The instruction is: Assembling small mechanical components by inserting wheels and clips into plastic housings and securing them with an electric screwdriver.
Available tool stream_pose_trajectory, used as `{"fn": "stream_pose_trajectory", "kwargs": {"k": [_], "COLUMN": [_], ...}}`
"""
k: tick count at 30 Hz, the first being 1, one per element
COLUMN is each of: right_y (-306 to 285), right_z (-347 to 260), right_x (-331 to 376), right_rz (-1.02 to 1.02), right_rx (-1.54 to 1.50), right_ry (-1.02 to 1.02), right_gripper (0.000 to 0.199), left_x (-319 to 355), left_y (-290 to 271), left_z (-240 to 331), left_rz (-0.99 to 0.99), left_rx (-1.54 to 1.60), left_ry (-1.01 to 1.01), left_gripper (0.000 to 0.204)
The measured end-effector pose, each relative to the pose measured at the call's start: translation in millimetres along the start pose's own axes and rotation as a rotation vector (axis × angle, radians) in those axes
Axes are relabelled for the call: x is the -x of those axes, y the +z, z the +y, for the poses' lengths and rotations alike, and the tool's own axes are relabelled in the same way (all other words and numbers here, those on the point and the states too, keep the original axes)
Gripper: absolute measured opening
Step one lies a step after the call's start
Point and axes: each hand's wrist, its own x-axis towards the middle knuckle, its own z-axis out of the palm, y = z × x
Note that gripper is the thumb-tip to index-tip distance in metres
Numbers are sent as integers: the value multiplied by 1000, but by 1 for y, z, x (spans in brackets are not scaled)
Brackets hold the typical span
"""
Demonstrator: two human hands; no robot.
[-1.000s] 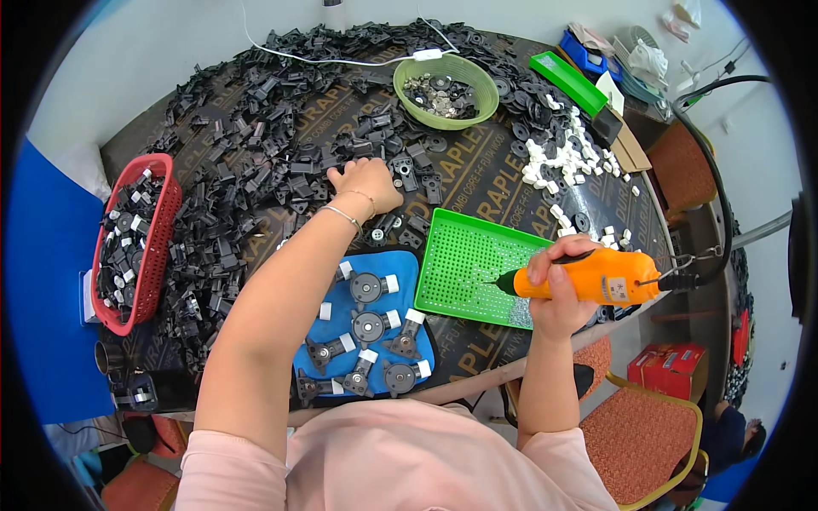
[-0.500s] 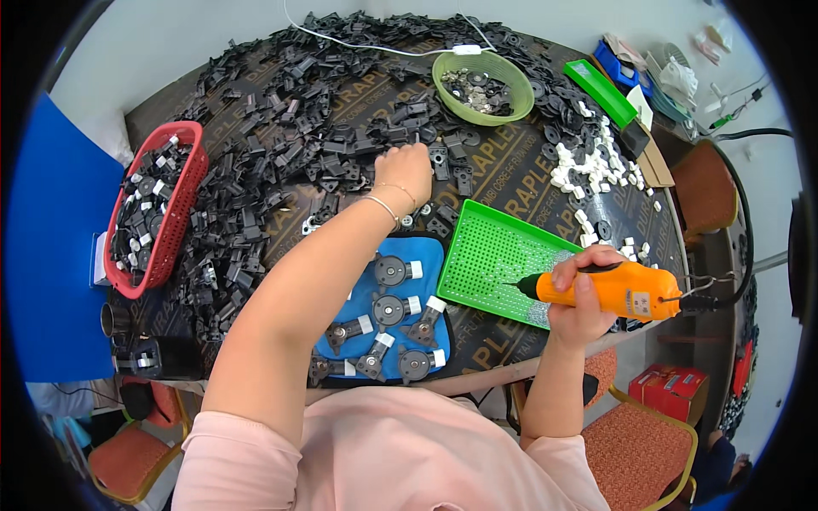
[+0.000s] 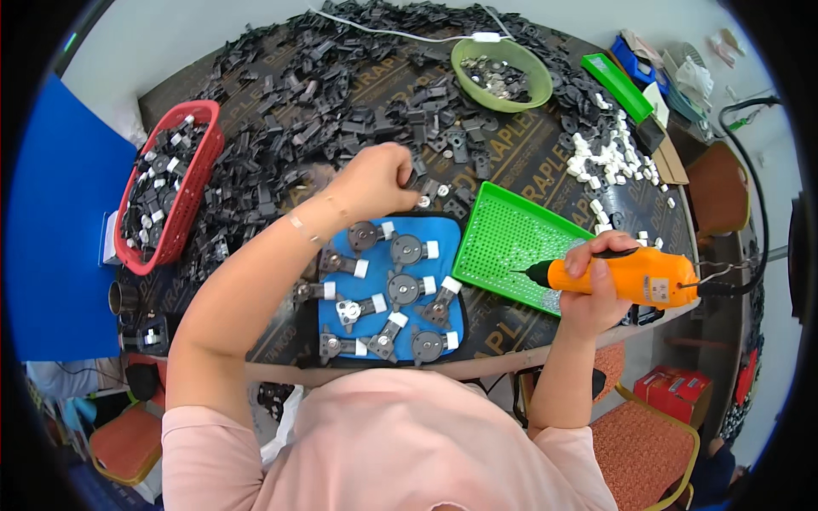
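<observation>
My right hand (image 3: pixel 594 285) is wrapped round an orange electric screwdriver (image 3: pixel 652 277), its black tip pointing left over the green perforated tray (image 3: pixel 487 228). My left hand (image 3: pixel 375 183) is above the far edge of the blue mat (image 3: pixel 330 295), fingers curled together by small black parts with silver discs (image 3: pixel 424 201). Whatever those fingers grip is hidden. On the mat lie several black plastic assemblies (image 3: pixel 406 289) with white end pieces, some with round covers. One assembly (image 3: pixel 349 312) at the mat's left shows a silver disc in its uncovered body. Small screws (image 3: pixel 520 266) are scattered in the tray.
Black plastic parts (image 3: pixel 341 119) heap across the far and left table. A red basket (image 3: pixel 213 128) holds assembled parts at left. At the back stand a light-green bowl (image 3: pixel 545 89) and a narrow green tray (image 3: pixel 615 89). White pieces (image 3: pixel 596 157) lie at right.
My left hand has drawn back and left from the heap of black parts toward the mat. The right hand still grips the screwdriver over the tray. The whole view has shifted somewhat.
</observation>
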Motion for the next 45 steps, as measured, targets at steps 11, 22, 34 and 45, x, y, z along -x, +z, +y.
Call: {"fn": "stream_pose_trajectory", "kwargs": {"k": [11,22,34,45], "right_y": [52,94,109,134], "right_z": [0,-1,3,14], "right_x": [18,48,55,60], "right_rz": [-190,-320,-330,-422], "right_rx": [-192,-291,-316,-265], "right_ry": [40,117,164,166], "right_gripper": [26,30,30,31], "left_x": [186,200,197,198], "left_y": [9,31,35,36], "left_z": [4,1,0,-5], "left_rz": [79,250,228,225], "left_rx": [242,-184,-293,-216], "left_ry": [-134,13,-17,-85], "left_gripper": [31,61,68,49]}}
